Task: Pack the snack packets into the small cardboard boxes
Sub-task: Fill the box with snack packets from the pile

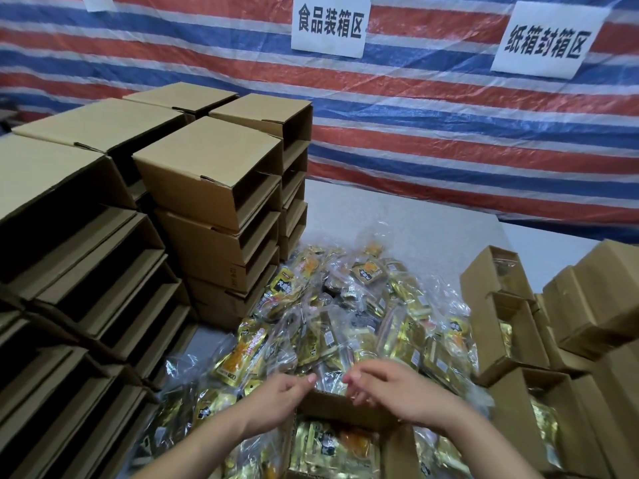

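Observation:
A big pile of gold and clear snack packets (345, 319) covers the middle of the table. At the near edge stands an open small cardboard box (340, 407) with packets (328, 447) lying inside it. Its far flap stands up between my hands. My left hand (280, 392) hovers at the flap's left end, fingers stretched toward the right. Over the flap's right end is my right hand (397, 388), its fingers loosely curled and blurred. I see nothing held in either hand, and the fingertips nearly meet above the flap.
Tall stacks of empty cardboard boxes (207, 174) lying on their sides fill the left. Open boxes holding packets (511, 333) stand in rows at the right. A striped tarp wall (449, 133) with paper signs (328, 25) closes the back, beyond a strip of grey tabletop (397, 216).

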`<control>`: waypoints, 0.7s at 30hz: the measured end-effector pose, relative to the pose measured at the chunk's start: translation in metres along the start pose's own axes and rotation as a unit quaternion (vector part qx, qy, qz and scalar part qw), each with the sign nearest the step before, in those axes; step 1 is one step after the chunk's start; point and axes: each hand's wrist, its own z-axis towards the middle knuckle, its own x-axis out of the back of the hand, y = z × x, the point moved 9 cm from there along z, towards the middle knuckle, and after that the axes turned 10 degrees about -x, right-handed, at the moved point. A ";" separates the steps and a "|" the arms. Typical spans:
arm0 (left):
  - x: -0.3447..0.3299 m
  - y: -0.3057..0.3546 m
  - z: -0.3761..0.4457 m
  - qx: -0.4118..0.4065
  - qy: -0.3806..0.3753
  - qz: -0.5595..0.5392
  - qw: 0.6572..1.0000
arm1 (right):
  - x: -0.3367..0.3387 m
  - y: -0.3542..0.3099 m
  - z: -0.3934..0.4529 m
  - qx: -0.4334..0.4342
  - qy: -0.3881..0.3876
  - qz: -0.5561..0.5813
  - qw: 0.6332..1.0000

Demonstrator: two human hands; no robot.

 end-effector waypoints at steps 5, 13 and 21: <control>-0.001 0.001 -0.002 0.013 -0.013 0.020 1.000 | 0.023 0.014 0.015 -0.002 0.118 -0.059 0.991; 0.000 0.008 -0.003 0.010 -0.031 0.044 0.999 | -0.005 0.057 0.038 -0.062 0.167 -0.153 0.972; 0.027 0.074 0.050 -0.054 0.045 0.133 0.989 | -0.005 0.062 0.033 -0.072 0.201 -0.158 0.964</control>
